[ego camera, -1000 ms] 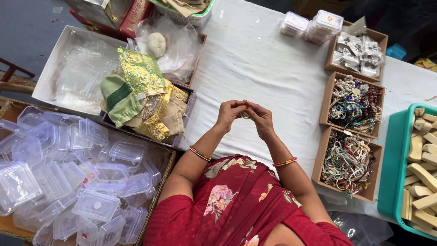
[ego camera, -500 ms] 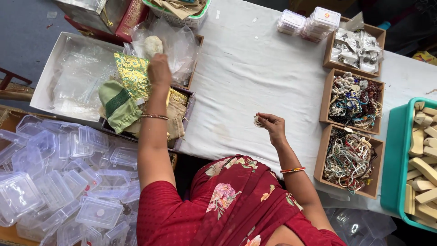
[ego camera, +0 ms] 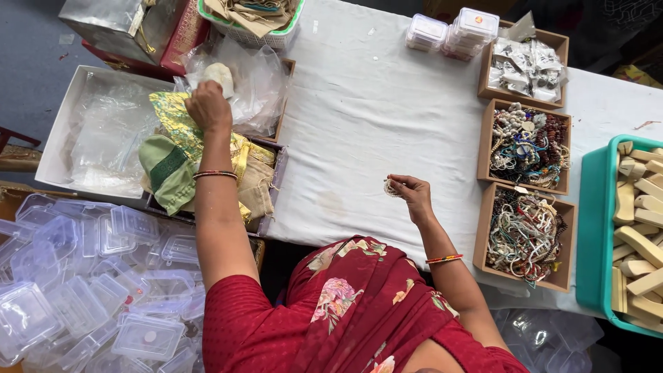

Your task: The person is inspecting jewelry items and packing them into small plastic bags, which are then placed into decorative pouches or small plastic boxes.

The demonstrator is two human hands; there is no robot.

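My left hand (ego camera: 207,107) reaches far out to the left and rests its fingers on a clear plastic bag (ego camera: 252,83) holding a white lump (ego camera: 219,74), above a pile of gold and green cloth pouches (ego camera: 173,162). Whether it grips anything I cannot tell. My right hand (ego camera: 414,193) hovers over the white tablecloth (ego camera: 366,124) and pinches a small coiled bead string (ego camera: 392,188) between its fingertips. I wear a red floral garment and bangles on both wrists.
Three brown cardboard boxes stand at the right: packets (ego camera: 526,62), beaded strings (ego camera: 528,148), more beads (ego camera: 525,235). A teal tray (ego camera: 594,228) holds wooden pieces. Small clear lidded boxes (ego camera: 90,276) fill the lower left. A white box of plastic sheets (ego camera: 103,131) lies at left.
A second ago both hands met over the cloth on the bead piece. The left hand then let go and reached left to the plastic bag; the right hand stays with the bead string.
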